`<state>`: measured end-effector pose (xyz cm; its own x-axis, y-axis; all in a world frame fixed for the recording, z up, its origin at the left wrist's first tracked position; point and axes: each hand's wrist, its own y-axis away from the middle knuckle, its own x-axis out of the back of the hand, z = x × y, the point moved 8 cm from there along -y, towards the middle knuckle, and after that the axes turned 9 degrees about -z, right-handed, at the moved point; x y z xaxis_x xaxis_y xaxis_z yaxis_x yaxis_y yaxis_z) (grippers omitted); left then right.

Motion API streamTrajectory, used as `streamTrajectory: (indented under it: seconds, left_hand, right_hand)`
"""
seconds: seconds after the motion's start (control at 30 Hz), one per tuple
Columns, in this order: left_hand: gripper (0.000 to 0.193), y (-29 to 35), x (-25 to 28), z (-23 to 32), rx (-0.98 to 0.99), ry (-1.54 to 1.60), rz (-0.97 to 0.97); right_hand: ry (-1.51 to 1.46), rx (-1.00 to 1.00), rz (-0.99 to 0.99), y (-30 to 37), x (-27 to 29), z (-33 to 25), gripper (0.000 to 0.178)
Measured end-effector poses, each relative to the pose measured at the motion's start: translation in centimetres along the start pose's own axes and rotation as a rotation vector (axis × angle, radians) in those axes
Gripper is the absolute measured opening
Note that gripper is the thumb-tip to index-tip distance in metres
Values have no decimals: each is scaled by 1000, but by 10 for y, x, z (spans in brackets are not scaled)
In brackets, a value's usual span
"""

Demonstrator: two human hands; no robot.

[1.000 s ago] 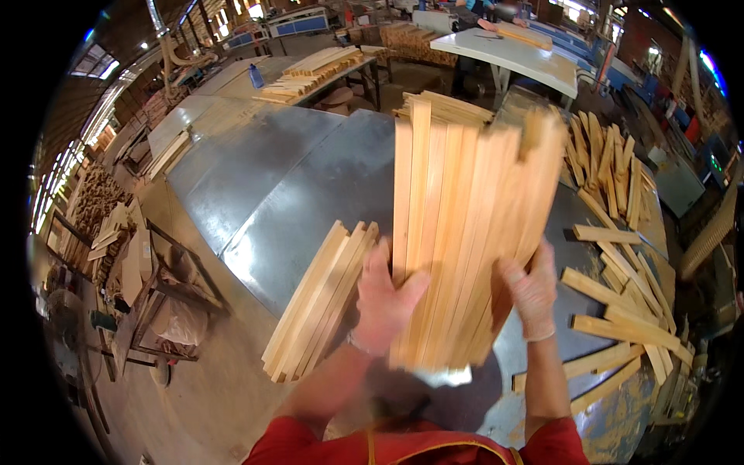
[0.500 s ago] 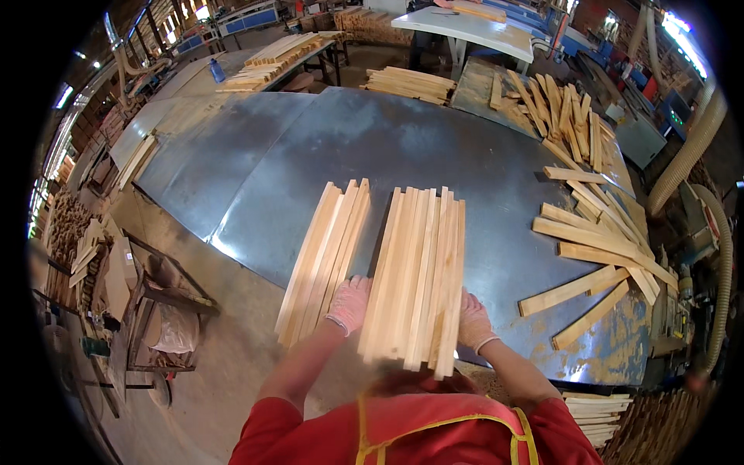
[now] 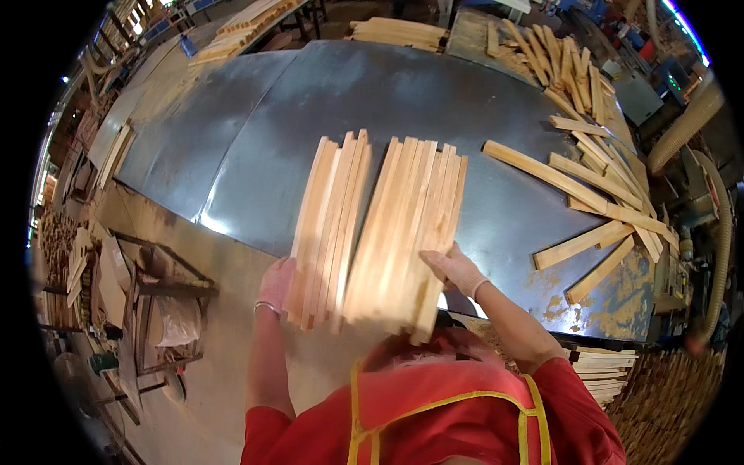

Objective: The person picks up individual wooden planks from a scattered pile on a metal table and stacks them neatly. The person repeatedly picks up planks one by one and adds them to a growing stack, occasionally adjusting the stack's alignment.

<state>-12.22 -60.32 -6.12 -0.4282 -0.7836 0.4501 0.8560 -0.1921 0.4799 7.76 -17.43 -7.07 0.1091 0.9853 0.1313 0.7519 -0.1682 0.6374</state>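
Two side-by-side bundles of pale wooden strips lie in front of me, a left bundle (image 3: 329, 232) and a wider right bundle (image 3: 403, 232). A narrow dark gap parts them, and their near ends jut past the metal table's edge. My left hand (image 3: 277, 284), in a pinkish work glove, is closed against the outer side of the left bundle; its fingertips are partly hidden. On the other side, my gloved right hand (image 3: 457, 271) grips the right bundle's outer edge, thumb lying on top and the other fingers mostly out of sight.
The dark metal table (image 3: 310, 101) spreads out ahead. Loose wooden strips (image 3: 589, 186) are strewn along its right side, with another heap (image 3: 558, 62) behind. At the lower left stands a metal-framed cart (image 3: 170, 291). A ribbed hose (image 3: 717, 240) hangs at the far right.
My left hand has moved from the gap to the left bundle's outer side. My right thumb now rests on the right bundle. One loose strip at the right reaches nearer the bundles.
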Motion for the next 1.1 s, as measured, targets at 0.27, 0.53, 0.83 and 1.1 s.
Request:
streamTrajectory:
  seconds: [0.27, 0.53, 0.83, 1.1]
  left_hand:
    - [54, -38, 79, 7, -134, -734, 391]
    - [49, 102, 3, -59, 16, -354, 669]
    - [51, 107, -118, -129, 238, 1056, -33]
    - [62, 126, -36, 22, 157, 965, -185]
  right_hand:
    - [-73, -26, -204, -80, -113, -54, 115]
    - [-96, 164, -480, -96, -104, -77, 85]
    - [1089, 192, 675, -86, 269, -46, 89]
    - [152, 178, 185, -111, 218, -7, 90]
